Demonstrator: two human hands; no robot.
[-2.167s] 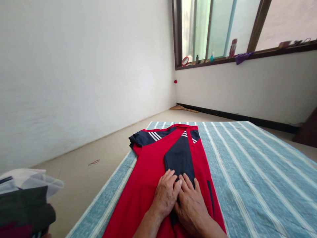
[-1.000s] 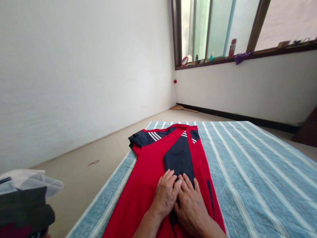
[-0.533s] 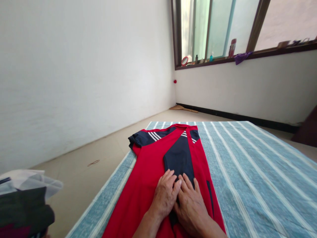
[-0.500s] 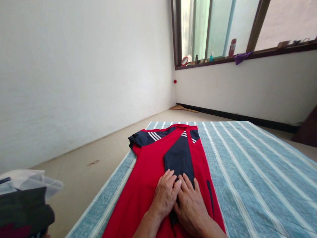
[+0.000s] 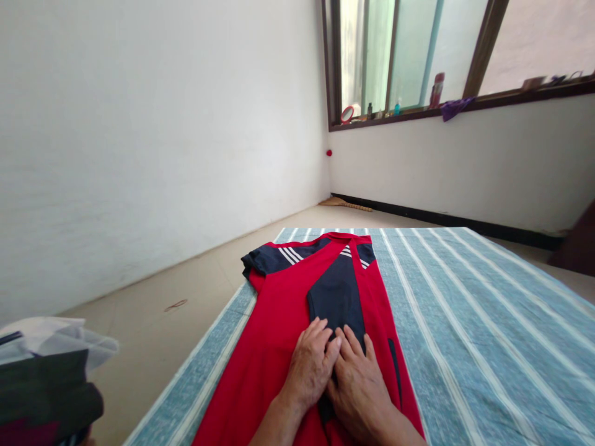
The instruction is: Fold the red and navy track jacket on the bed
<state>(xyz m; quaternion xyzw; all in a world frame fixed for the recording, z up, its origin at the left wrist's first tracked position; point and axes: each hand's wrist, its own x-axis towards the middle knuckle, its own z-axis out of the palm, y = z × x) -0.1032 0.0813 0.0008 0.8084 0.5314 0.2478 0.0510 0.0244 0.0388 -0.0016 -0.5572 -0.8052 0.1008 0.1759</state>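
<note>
A red shirt (image 5: 274, 322) with navy sleeves and white stripes lies flat on a bed with a blue striped sheet (image 5: 465, 322). Its right sleeve (image 5: 337, 294) is folded in over the body. My left hand (image 5: 310, 365) and my right hand (image 5: 360, 381) lie flat side by side on the shirt, fingers spread, pressing on the lower end of the folded navy sleeve. Neither hand grips anything.
A pile of dark clothes under clear plastic (image 5: 44, 378) sits at the lower left. Beige floor (image 5: 186, 291) runs along the bed's left side up to a white wall. A window sill (image 5: 446, 105) at the back holds bottles and small items.
</note>
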